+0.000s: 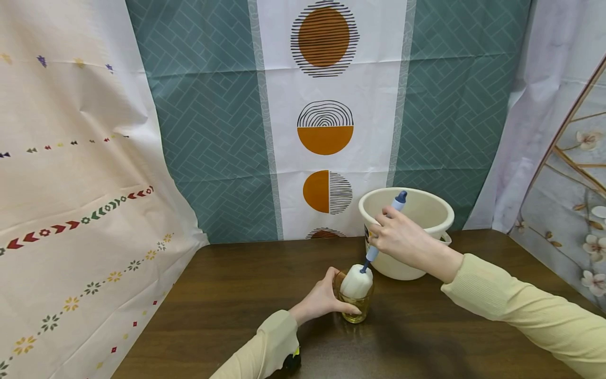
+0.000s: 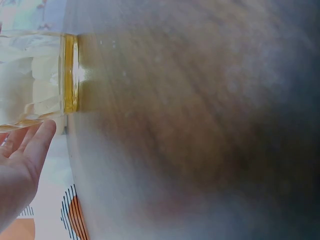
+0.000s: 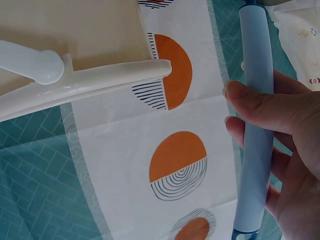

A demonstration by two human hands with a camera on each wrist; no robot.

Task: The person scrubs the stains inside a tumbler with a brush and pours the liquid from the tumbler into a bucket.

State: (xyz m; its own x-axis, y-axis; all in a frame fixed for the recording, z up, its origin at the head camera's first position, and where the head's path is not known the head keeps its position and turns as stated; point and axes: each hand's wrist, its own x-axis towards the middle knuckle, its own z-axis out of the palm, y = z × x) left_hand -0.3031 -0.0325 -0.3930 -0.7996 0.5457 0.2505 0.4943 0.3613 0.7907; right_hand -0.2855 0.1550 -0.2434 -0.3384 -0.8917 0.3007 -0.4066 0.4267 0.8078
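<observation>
My left hand grips an amber drinking glass from its left side, thumb towards the near side. In the left wrist view, fingers lie along the wall of the glass, whose thick base is right at the tabletop. A sponge bottle brush stands tilted in the glass, its white sponge head partly down inside. My right hand holds the brush's light blue handle above the glass. The right wrist view shows thumb and fingers curled round that handle.
Just behind the glass, a cream bucket with a side handle stands at the back of the dark wooden table. A patterned curtain hangs along the back edge, with printed cloths at the left and right.
</observation>
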